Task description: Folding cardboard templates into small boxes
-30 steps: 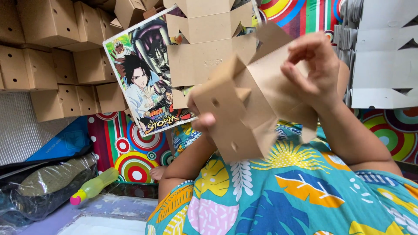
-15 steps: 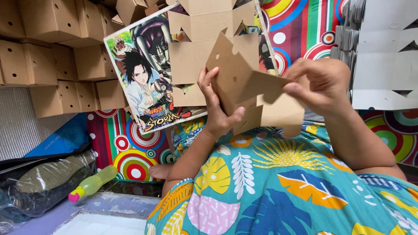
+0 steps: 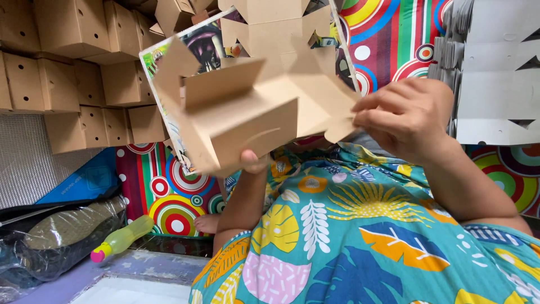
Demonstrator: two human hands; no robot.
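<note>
- The carton (image 3: 247, 112), a brown die-cut cardboard blank partly folded into a box, is being held up in front of the person's chest, above the lap, so its flaps are hanging free for both hands to work.
- The left hand (image 3: 253, 162) is supporting it from below; only a thumb is showing under the bottom edge, the other fingers being hidden behind the card, so it looks closed on the carton to carry its weight.
- The right hand (image 3: 406, 115) is pinching a side flap at the carton's right edge between thumb and fingertips, seemingly steadying or bending that flap while the other hand is bracing.
- A poster (image 3: 197, 48) with cartoon figures is leaning behind the carton, mostly covered by it.
- Finished boxes (image 3: 67, 67) are sitting stacked at the left, well apart from the hands, likely put out of the way.
- Flat grey blanks (image 3: 495, 73) are standing stacked at the right, near the right hand and within reach.
- A yellow-green bottle (image 3: 121, 239) with a pink cap is lying low at the left, beside a plastic-wrapped bundle (image 3: 62, 233).
</note>
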